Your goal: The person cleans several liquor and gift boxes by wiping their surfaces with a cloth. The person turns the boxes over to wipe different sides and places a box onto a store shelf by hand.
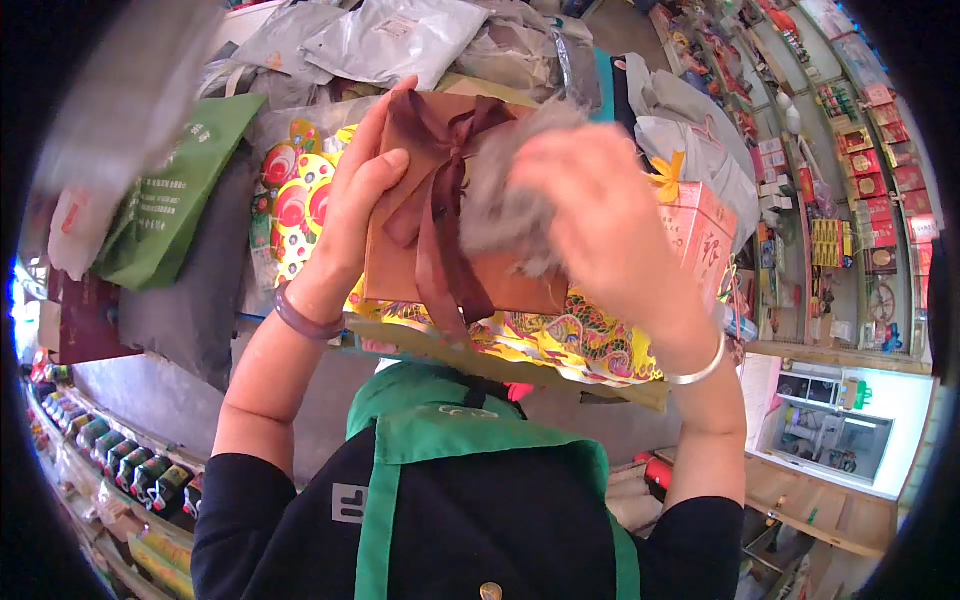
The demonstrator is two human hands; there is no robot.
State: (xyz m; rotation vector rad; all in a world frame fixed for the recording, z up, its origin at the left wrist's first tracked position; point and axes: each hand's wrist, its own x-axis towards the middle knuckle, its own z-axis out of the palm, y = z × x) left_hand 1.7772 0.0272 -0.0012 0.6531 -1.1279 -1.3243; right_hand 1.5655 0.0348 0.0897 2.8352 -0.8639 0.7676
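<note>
The brown box (395,275) sits between the two hands, on top of yellow dragon-print packs (550,335); its near edge overhangs them slightly. A dark ribbon (440,225) is tied in a bow at its far side, with the tails hanging down over the near edge.

The left hand (362,195) is spread along the box's left edge: the thumb lies on the top face, and the other fingers reach up the side to the far left corner. The grip looks half-spread and light, likely to steady the box against pressure from the other side.

The right hand (605,205) has its fingers curled around a grey rag (505,195), bunched loosely so that, it seems, its soft part meets the box first. The rag lies over the right part of the box and beside the bow; blur hides the fingertips, so I cannot tell how tightly they close or whether they touch the box.

A pink box (700,230) stands to the right.
</note>
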